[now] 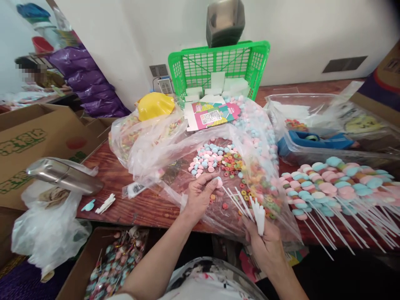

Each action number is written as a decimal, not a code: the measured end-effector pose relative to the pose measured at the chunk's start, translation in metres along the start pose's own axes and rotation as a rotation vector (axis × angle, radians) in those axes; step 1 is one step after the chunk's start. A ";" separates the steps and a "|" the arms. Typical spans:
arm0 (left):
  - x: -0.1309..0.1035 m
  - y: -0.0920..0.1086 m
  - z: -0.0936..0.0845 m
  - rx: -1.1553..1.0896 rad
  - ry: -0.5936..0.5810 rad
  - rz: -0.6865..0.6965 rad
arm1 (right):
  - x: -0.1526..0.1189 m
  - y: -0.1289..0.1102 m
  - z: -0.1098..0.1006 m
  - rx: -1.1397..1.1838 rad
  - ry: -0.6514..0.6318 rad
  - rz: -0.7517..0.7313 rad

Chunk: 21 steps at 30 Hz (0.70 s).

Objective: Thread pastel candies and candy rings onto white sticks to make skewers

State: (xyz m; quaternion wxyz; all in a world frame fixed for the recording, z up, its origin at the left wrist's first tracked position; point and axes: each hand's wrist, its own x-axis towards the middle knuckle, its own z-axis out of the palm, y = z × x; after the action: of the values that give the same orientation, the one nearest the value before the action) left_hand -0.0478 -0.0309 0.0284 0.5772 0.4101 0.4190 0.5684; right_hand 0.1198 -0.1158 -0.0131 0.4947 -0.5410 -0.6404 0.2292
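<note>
Pinching candy (220, 182) and clutching sticks (258, 214), lol

Left grip (200, 196) has that pinkish piece between thumb and fingers, loose candies (206, 158) just past it; right grip (266, 241) is wrapped round the white bunch, candy skewers (345, 191) heaped on the counter (131, 210) off to its right.

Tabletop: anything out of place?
Maybe: a blue scrap and some white pieces lie loose on the wooden table, frame left, apart from the pink and blue sweets. Can't tell whether they're waste.
</note>
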 end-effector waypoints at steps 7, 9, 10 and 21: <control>-0.009 -0.004 -0.002 0.143 -0.038 0.141 | -0.002 0.005 -0.001 -0.163 0.005 -0.068; -0.010 -0.006 -0.005 0.236 -0.047 0.250 | -0.004 0.006 -0.001 -0.217 -0.003 -0.084; -0.010 -0.007 -0.006 0.277 -0.042 0.307 | -0.004 0.006 -0.002 -0.236 -0.011 -0.092; -0.015 -0.006 -0.006 0.485 -0.048 0.688 | -0.018 0.001 0.006 -0.108 0.094 -0.059</control>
State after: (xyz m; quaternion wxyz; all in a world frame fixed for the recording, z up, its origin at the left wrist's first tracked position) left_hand -0.0513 -0.0458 0.0208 0.2502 0.6631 0.3657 0.6033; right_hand 0.1141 -0.1303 -0.0233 0.5009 -0.5579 -0.6436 0.1536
